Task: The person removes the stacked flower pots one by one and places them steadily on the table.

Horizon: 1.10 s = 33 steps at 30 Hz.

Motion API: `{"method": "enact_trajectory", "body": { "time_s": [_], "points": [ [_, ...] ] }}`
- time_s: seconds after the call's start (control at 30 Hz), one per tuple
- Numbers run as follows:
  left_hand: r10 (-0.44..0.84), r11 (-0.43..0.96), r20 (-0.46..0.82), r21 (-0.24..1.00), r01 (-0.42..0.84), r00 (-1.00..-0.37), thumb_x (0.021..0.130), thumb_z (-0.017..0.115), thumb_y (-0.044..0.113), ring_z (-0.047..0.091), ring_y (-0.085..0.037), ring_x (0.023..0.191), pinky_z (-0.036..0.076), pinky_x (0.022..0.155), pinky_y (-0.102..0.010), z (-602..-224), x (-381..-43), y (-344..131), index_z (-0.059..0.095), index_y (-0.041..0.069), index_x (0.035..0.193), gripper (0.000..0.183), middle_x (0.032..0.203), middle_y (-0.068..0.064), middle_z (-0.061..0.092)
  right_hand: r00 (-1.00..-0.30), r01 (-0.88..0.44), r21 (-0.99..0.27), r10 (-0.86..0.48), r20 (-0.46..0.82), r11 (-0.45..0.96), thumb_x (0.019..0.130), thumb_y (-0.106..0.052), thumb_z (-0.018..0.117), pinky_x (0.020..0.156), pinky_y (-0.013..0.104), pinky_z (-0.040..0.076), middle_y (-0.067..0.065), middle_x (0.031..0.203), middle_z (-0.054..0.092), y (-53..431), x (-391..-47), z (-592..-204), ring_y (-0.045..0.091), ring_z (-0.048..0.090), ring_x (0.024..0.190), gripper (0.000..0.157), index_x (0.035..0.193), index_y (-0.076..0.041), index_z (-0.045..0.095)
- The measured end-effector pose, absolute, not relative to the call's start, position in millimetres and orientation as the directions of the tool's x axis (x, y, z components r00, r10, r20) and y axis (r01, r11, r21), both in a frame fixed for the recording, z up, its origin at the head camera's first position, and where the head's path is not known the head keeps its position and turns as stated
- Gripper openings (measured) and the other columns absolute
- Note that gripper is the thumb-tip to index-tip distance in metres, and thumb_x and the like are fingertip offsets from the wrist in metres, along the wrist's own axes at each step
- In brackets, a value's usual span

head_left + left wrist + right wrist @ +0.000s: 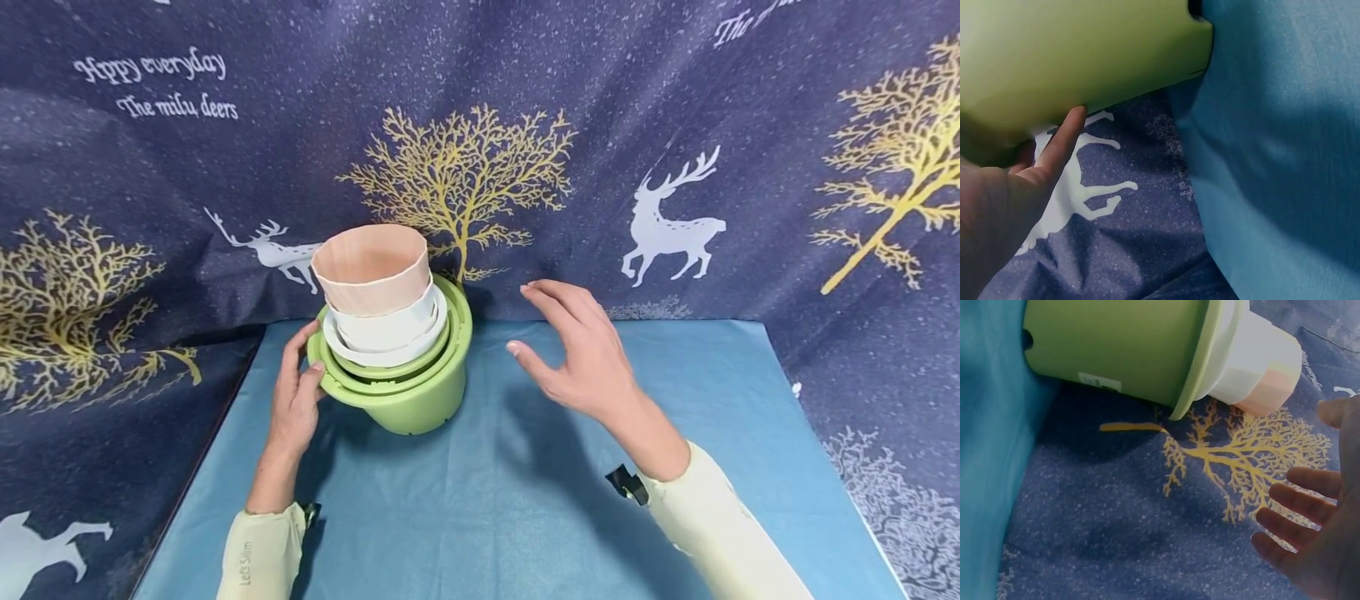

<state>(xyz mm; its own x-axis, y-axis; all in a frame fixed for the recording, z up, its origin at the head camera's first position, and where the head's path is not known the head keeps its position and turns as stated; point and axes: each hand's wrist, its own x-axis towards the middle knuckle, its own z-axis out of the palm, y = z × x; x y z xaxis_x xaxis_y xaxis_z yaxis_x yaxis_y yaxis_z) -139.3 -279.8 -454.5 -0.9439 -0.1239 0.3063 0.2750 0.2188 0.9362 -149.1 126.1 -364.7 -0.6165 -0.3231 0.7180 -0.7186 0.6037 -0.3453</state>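
Note:
A stack of nested pots stands at the left of the table. Its outermost piece is a large green flowerpot (420, 408), with a smaller green pot (390, 368) inside it. White pots (386, 329) sit within these, and a peach-coloured pot (375, 287) tops the stack, leaning a little left. My left hand (294, 408) holds the large flowerpot by its left rim; in the left wrist view a finger lies along the green wall (1085, 56). To the right of the stack, my right hand (581, 354) hovers apart from it, fingers spread and holding nothing.
A blue cloth (480, 517) covers the table. Behind it hangs a dark blue curtain (525, 67) printed with yellow trees and white deer, close to the back of the stack. A small label (1100, 382) is stuck on the large flowerpot's side.

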Motion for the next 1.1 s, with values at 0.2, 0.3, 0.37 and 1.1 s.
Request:
{"method": "enact_trajectory", "body": {
  "time_s": [0.2, 0.3, 0.37, 1.1],
  "points": [
    [-0.129, 0.202, 0.296, 0.942, 0.267, -0.946, 0.107, 0.036, -0.001, 0.058, -0.016, 0.114, 0.057, 0.077, -0.018, -453.9, -139.4, -280.0, 0.04, 0.014, 0.164, 0.059, 0.145, -0.008, 0.045, -0.592, -0.741, -0.345, -0.319, 0.74, 0.576, 0.097, -0.044, 0.069, 0.114, 0.047, 0.041, 0.011, 0.146, 0.062, 117.2, -152.9, -354.9, 0.029, 0.054, 0.136, 0.063, 0.148, -0.008, 0.062],
    [-0.131, 0.204, 0.293, 0.943, 0.263, -0.947, 0.107, 0.036, -0.001, 0.058, -0.016, 0.113, 0.057, 0.076, -0.018, -454.0, -139.3, -280.1, 0.04, 0.015, 0.164, 0.06, 0.143, -0.006, 0.045, -0.583, -0.751, -0.34, -0.327, 0.744, 0.566, 0.096, -0.043, 0.071, 0.115, 0.047, 0.04, 0.012, 0.146, 0.062, 112.1, -155.4, -350.9, 0.029, 0.054, 0.137, 0.063, 0.148, -0.007, 0.062],
    [-0.132, 0.207, 0.291, 0.943, 0.261, -0.948, 0.107, 0.036, -0.001, 0.058, -0.016, 0.113, 0.057, 0.076, -0.018, -454.5, -139.3, -280.1, 0.04, 0.015, 0.164, 0.06, 0.141, -0.005, 0.046, -0.576, -0.758, -0.338, -0.329, 0.748, 0.558, 0.095, -0.041, 0.074, 0.115, 0.047, 0.04, 0.012, 0.145, 0.062, 108.8, -156.9, -348.8, 0.03, 0.054, 0.137, 0.063, 0.147, -0.006, 0.063],
    [-0.187, 0.288, 0.337, 0.917, 0.276, -0.923, 0.107, 0.037, 0.003, 0.06, -0.015, 0.107, 0.055, 0.069, -0.018, -459.1, -141.3, -276.6, 0.046, 0.024, 0.161, 0.059, 0.15, -0.001, 0.051, -0.488, -0.839, -0.299, -0.386, 0.783, 0.454, 0.092, -0.031, 0.078, 0.112, 0.048, 0.044, 0.019, 0.144, 0.061, 73.5, -177.7, -337.1, 0.033, 0.058, 0.131, 0.063, 0.144, 0.0, 0.063]
  ]
}}
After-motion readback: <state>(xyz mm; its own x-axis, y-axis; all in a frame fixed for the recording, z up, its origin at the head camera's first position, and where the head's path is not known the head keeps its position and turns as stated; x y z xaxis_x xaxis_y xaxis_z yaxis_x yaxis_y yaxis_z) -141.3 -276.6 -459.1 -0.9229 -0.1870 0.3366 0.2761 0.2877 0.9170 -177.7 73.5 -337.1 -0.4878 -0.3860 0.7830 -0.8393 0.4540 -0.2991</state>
